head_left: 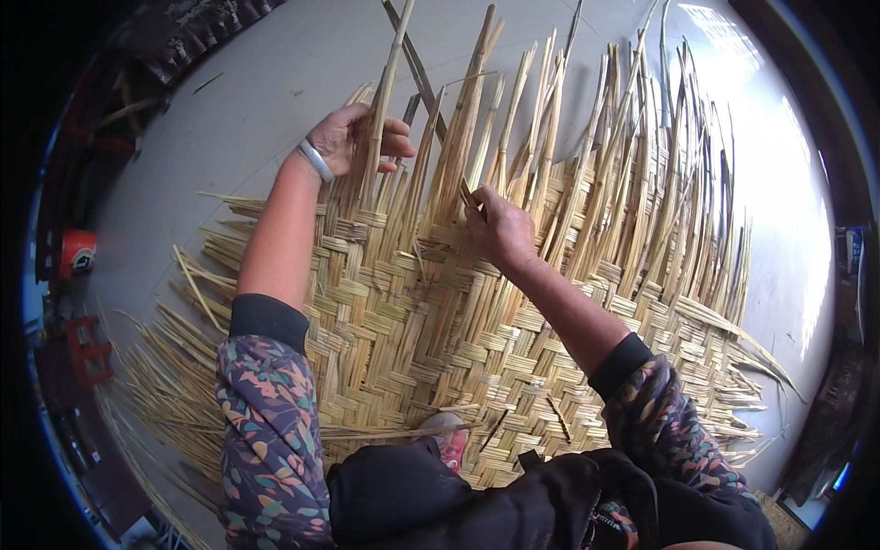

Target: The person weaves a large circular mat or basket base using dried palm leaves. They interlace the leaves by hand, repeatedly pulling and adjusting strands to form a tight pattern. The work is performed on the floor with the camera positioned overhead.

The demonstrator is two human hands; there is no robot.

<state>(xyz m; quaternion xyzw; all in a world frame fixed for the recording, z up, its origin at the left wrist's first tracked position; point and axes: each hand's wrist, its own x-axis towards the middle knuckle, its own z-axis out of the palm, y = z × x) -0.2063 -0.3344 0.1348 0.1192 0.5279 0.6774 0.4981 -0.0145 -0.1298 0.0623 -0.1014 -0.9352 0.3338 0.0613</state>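
Note:
A woven mat of split reeds (403, 316) spreads over the floor under my arms. Its loose reed ends stand up along the far edge. At the far left part of that edge is my left hand (346, 142), a metal bangle (315, 159) on its wrist. Its fingers are open and spread behind a tall reed stalk (392, 73) that crosses in front of the hand. Farther right and nearer to me, my right hand (504, 229) is closed, pinching a reed strip (468, 194) just above the weave. The far end of that strip is hard to follow among the others.
Loose reeds (174, 394) fan out at the left edge of the mat. A shoe (449, 442) rests on the mat by my knees. Red objects (79, 252) stand at the far left. Pale tiled floor (247, 110) shows beyond the mat.

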